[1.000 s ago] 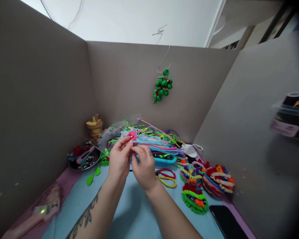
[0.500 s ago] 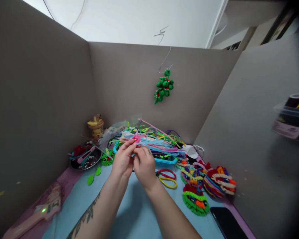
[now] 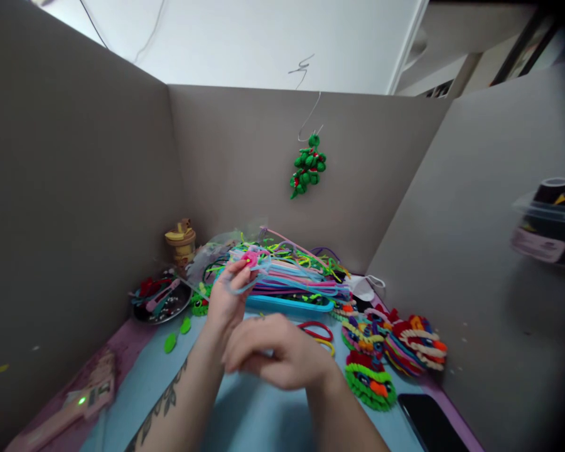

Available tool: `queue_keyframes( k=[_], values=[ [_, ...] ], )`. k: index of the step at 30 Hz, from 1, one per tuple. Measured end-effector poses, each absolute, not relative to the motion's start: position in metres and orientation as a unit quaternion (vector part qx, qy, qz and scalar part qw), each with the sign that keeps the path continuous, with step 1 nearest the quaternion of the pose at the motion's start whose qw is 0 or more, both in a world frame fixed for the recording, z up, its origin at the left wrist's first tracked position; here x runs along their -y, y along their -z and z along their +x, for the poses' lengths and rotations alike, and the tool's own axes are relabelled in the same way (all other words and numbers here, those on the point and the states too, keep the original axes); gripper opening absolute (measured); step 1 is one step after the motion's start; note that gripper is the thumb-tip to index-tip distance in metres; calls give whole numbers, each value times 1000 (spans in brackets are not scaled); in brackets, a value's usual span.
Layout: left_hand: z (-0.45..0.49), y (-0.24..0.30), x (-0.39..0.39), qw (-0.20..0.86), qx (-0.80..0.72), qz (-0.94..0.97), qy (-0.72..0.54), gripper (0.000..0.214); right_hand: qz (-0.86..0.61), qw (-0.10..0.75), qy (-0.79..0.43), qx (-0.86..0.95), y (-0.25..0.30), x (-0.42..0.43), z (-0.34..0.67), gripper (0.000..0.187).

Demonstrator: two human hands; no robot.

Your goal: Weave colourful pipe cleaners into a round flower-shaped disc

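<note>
My left hand [image 3: 233,292] pinches a small pink pipe-cleaner flower [image 3: 250,258] with a yellow centre. A light blue pipe cleaner [image 3: 239,290] runs from the flower and bends in a loop beside my left fingers. Nearer to me and slightly blurred, my right hand [image 3: 280,351] is apart from the flower with its fingers curled together. Its fingertips are turned away, so whatever they may hold is hidden. Beyond both hands, many coloured pipe cleaners [image 3: 296,276] lie heaped over a blue tray [image 3: 292,305]. Scissors [image 3: 317,328] with red and yellow handles lie partly behind my right hand.
Finished colourful pipe-cleaner pieces [image 3: 370,380] and a black phone [image 3: 430,422] lie at right. At left are a metal bowl [image 3: 169,307], green leaf-shaped pieces [image 3: 170,343] and a pink glue gun [image 3: 75,405]. Grey partitions [image 3: 245,157] surround the table; a green ornament [image 3: 309,164] hangs behind.
My right hand has drawn away from the left, down and toward me. My left hand has shifted slightly left with the flower. The light blue loop now shows beside it.
</note>
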State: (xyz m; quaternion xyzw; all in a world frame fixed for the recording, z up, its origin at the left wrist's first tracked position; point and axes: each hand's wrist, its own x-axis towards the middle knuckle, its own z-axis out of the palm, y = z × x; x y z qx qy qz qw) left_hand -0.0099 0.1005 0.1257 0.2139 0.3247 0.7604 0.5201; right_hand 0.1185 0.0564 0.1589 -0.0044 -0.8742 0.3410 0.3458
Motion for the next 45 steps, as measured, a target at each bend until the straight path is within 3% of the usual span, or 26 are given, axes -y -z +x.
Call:
queue_keyframes(
  k=[4,7,23,31,40,45],
  values=[
    [-8,-124,-98,428,-343,289,-785,33,-292,573,-264,719,-140,-85,122,9],
    [-3,-124,-94,383,-372,341,-774,28,-362,631,-228,648,-128,-100,119,6],
    [9,-129,-82,372,-401,418,-726,19,-387,678,-108,616,-126,-98,120,10],
    [4,-132,-80,355,-404,442,-718,19,-370,685,-275,564,-122,-99,108,17],
    [0,-135,-77,201,-480,555,-649,11,-414,630,-266,601,-126,-100,108,16],
    [-2,-134,-79,240,-471,516,-674,13,-380,618,-288,626,-126,-105,111,13]
  ],
)
